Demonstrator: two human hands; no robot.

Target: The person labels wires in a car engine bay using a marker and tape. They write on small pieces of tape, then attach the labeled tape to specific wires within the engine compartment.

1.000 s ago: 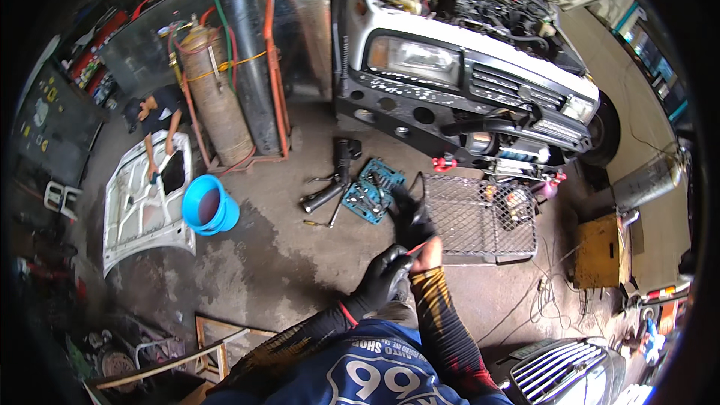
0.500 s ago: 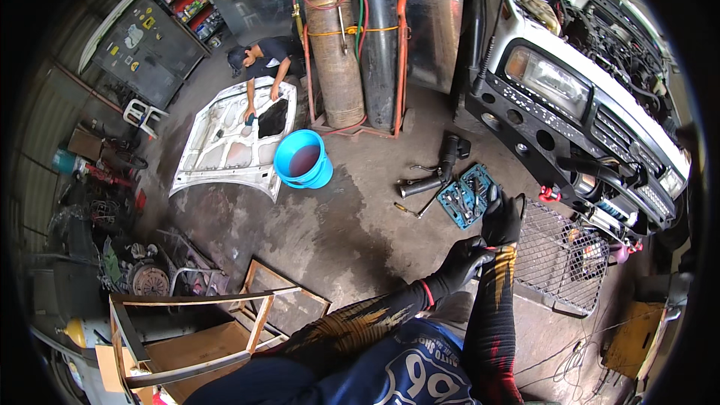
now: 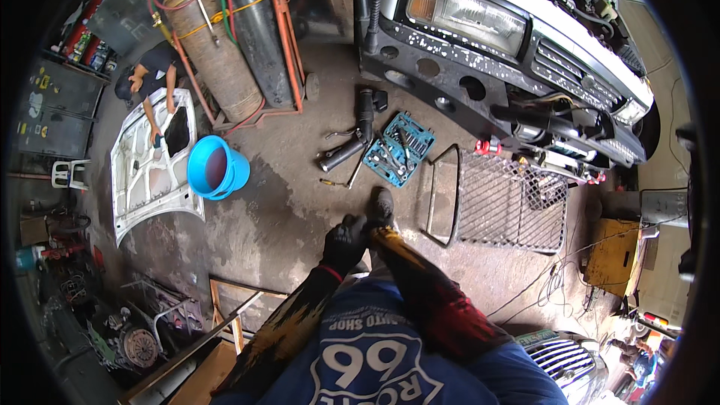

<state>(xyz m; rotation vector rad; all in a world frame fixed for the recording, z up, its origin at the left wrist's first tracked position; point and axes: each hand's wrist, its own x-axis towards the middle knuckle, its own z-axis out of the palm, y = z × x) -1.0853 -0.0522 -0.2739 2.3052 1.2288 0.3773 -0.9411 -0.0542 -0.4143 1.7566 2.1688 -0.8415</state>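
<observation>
Both my hands are in front of my body in dark gloves, with patterned black, gold and red sleeves on the arms. My left hand (image 3: pixel 345 244) is closed, its fingers against the right wrist at the cuff of the right glove (image 3: pixel 372 226). My right hand (image 3: pixel 381 214) points away from me beyond the sleeve's end; its fingers are too dark and foreshortened to make out. On the floor ahead lies an open teal tool case (image 3: pixel 399 148) with several sockets and wrenches. Left of it are a black duct-like pipe (image 3: pixel 365 124) and a ratchet-like tool (image 3: pixel 357 171).
A metal mesh grille (image 3: pixel 514 202) lies to the right, below a white vehicle's front (image 3: pixel 465 19). Blue bucket (image 3: pixel 238 171), gas cylinders (image 3: pixel 214 52) on a red cart and a white hood panel (image 3: pixel 154 187) stand left. Another person (image 3: pixel 154 75) works over the panel. A wooden frame (image 3: pixel 202 349) is at lower left.
My view has swung to the right, so the vehicle and tool case sit further left in it. My hands stay together at the right wrist.
</observation>
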